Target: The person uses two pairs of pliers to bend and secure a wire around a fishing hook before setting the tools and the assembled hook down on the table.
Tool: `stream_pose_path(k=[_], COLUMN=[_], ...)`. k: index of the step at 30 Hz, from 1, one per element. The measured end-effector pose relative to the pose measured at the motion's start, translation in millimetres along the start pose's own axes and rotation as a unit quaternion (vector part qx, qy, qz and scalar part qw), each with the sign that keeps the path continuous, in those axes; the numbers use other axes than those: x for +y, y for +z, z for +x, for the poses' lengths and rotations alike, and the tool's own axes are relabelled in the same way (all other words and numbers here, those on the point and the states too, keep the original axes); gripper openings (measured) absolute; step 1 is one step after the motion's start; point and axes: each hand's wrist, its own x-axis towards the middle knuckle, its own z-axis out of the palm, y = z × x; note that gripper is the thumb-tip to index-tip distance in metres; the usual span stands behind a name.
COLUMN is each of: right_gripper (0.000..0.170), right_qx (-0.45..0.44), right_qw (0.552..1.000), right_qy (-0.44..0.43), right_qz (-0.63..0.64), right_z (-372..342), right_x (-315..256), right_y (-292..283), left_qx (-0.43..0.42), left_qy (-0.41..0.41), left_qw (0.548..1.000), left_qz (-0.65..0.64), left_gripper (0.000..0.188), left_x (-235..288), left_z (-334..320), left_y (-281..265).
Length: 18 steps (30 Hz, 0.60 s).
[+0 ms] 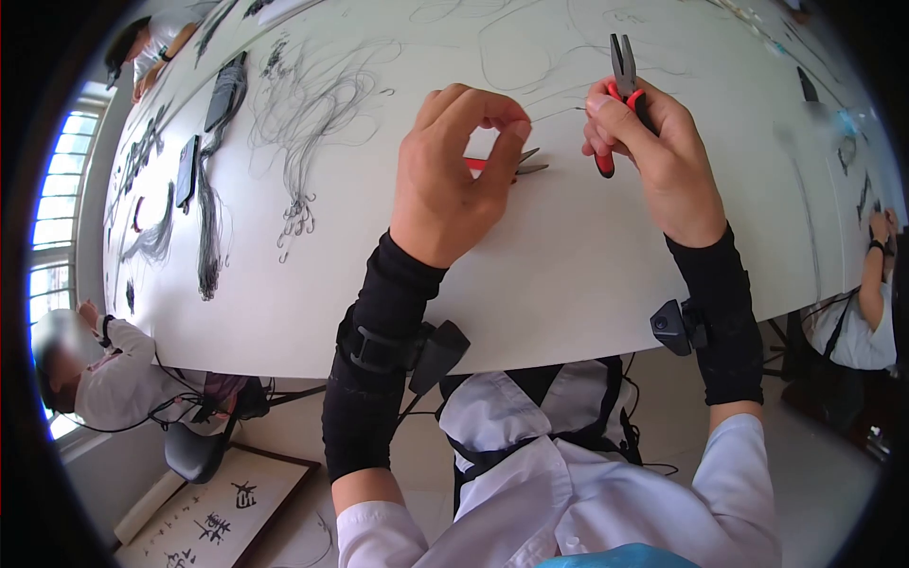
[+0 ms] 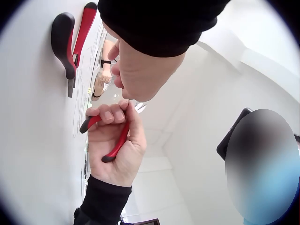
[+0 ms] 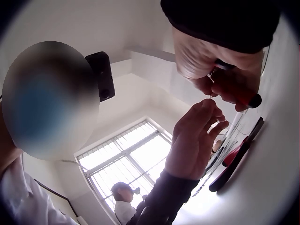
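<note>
The right hand (image 1: 663,156) holds red-and-black pliers (image 1: 623,71), their grey jaws pointing away from the body, while its thumb and finger pinch a small dark hook-like piece (image 1: 580,108). A thin line (image 1: 554,115) runs from that piece to the left hand (image 1: 450,166), whose thumb and index fingertips pinch it. Under the left hand on the table lies a second red-handled tool (image 1: 532,169) with pointed jaws, partly hidden; its red and black handles (image 2: 84,33) show in the left wrist view.
The white table (image 1: 568,303) bears loose dark lines (image 1: 312,104) ending in a cluster of hooks (image 1: 298,222), to the left. Farther left are dark bundles (image 1: 210,237) and two phones (image 1: 187,173). Other people sit at the left and right edges.
</note>
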Motion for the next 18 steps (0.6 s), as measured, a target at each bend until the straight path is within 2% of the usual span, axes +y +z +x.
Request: stream_pose_path(k=[8,14,18], right_gripper=[0.020,0.014,0.011], right_qx=[0.113,0.278,0.397], right_qw=[0.992,0.955,0.910], right_qy=[-0.037,-0.098,-0.102], right_qz=[-0.050,-0.041,-0.067], right_z=[-27,-91,-151], right_x=[-16,-47,-76], right_y=[-50,-155,-222], left_qx=[0.006,-0.009,-0.075], left_qy=[0.002,-0.010,0.015], left_qw=[1.000,1.000,0.997], left_qz=[0.027,0.004,-0.011], left_gripper=[0.008,0.009,0.006], left_x=[-1,10,26], left_z=[1,-2,-4], left_y=[-9,-10,-6])
